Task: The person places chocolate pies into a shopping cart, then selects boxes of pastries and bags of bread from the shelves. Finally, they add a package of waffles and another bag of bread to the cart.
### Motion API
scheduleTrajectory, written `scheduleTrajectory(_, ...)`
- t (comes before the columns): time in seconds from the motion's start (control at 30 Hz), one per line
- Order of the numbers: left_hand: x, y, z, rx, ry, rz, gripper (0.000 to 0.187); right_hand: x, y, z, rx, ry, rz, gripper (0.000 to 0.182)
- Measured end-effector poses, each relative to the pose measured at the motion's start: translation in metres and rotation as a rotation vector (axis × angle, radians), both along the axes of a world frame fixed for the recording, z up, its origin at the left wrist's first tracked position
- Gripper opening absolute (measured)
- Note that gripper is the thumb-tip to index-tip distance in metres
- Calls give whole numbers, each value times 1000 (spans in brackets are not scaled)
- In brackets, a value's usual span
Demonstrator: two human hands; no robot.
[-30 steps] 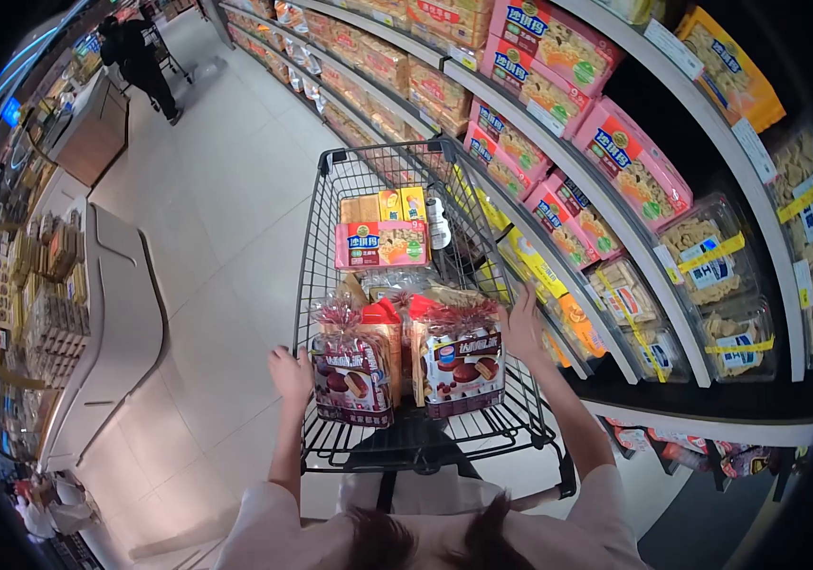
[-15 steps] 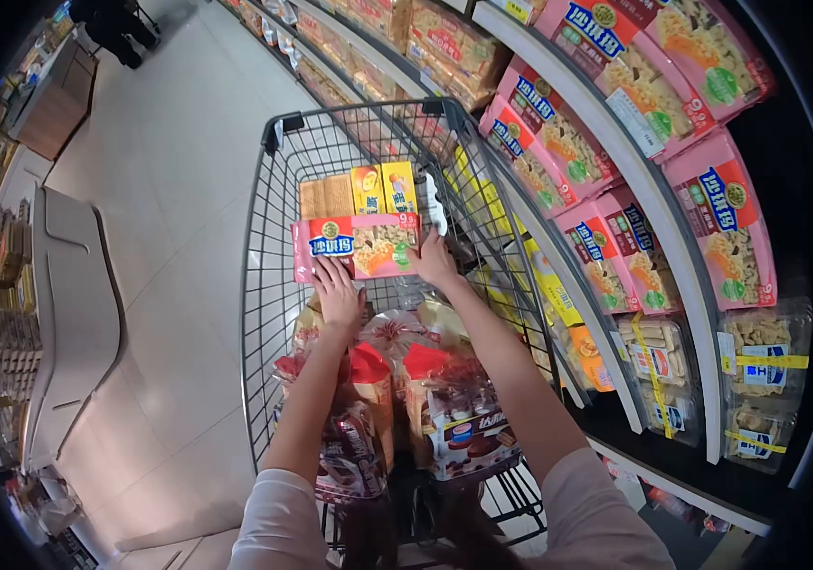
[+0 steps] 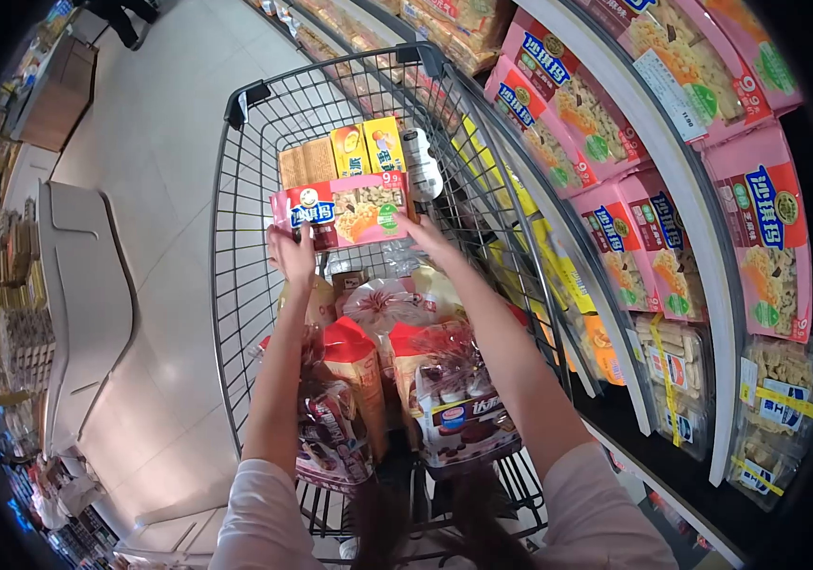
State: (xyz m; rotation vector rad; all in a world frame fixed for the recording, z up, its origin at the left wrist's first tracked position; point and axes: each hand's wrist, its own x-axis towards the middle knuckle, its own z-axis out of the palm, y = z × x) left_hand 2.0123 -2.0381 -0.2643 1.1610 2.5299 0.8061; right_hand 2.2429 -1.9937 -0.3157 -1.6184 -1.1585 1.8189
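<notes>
A pink and red package of sachima (image 3: 354,211) is held between my two hands inside the wire shopping cart (image 3: 219,285). My left hand (image 3: 294,253) grips its lower left end, thumb on the front face. At the lower right corner, my right hand (image 3: 431,243) is closed on the package, its fingertips partly hidden. Right behind it stand yellow boxes (image 3: 367,150) and a brown biscuit-like pack (image 3: 307,163). Nearer my body, bagged snacks with red tops (image 3: 444,404) and a clear bag with a red flower print (image 3: 386,302) fill the cart.
Shelves along the right hold more pink sachima packages (image 3: 758,228) and clear trays with yellow tape (image 3: 777,399). A grey display counter (image 3: 88,294) stands left of the pale tiled floor (image 3: 179,237). At the top left a person's dark-clothed legs (image 3: 122,19) show.
My left hand has shifted from the front of the sachima package to its left end. The package's front has tilted slightly. The cart appears higher and further left in view.
</notes>
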Motion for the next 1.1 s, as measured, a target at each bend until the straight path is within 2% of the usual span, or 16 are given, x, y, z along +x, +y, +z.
scheduleTrajectory(0.07, -9, 3, 3, -28, -206, 91, 70, 5, -3, 42, -105, 155, -54, 71)
scheduleTrajectory(0.13, -11, 1, -1, 6, -335, 96, 67, 5, -3, 43, -129, 143, -108, 71)
scheduleTrajectory(0.2, -12, -3, -13, -40, -352, 42, 67, 5, -8, 51, -94, 154, -124, 67)
scheduleTrajectory(0.23, -12, -6, -15, -46, -548, -152, 67, 6, -5, 46, -96, 87, -66, 62)
scheduleTrajectory(0.27, -3, -12, -20, -61, -241, -63, 67, 11, -2, 43, -95, 20, -9, 58)
scheduleTrajectory(0.43, 19, -16, 38, -165, -253, 48, 73, 26, -5, 68, -250, 74, -51, 51)
scheduleTrajectory(0.5, -4, -8, 26, -84, -332, 69, 75, 19, -6, 82, -271, 46, -90, 53)
scheduleTrajectory(0.53, 4, -12, 70, -125, -257, 49, 75, 12, -7, 100, -255, 19, -129, 53)
scheduleTrajectory(0.57, 3, -15, 77, -132, -152, 18, 74, 13, -8, 119, -196, 6, -93, 51)
scheduleTrajectory(0.7, 20, -37, 132, 0, -234, -46, 64, 36, -26, 214, 91, 32, -10, 50)
scheduleTrajectory(0.8, 50, -55, 193, 210, -439, -69, 48, 72, -40, 256, 242, 16, 82, 48)
scheduleTrajectory(0.93, 98, -73, 271, 272, -608, -220, 35, 140, -76, 350, 488, 66, 79, 50)
scheduleTrajectory(0.97, 109, -72, 285, 279, -667, -258, 33, 155, -87, 371, 756, -49, 20, 51)
scheduleTrajectory(1.03, 143, -74, 328, 324, -771, -395, 28, 193, -100, 385, 851, -355, 1, 54)
scheduleTrajectory(1.07, 162, -76, 355, 286, -735, -424, 26, 204, -122, 425, 1044, -317, -94, 52)
scheduleTrajectory(1.1, 179, -71, 366, 376, -737, -516, 25, 218, -137, 449, 996, -314, -97, 50)
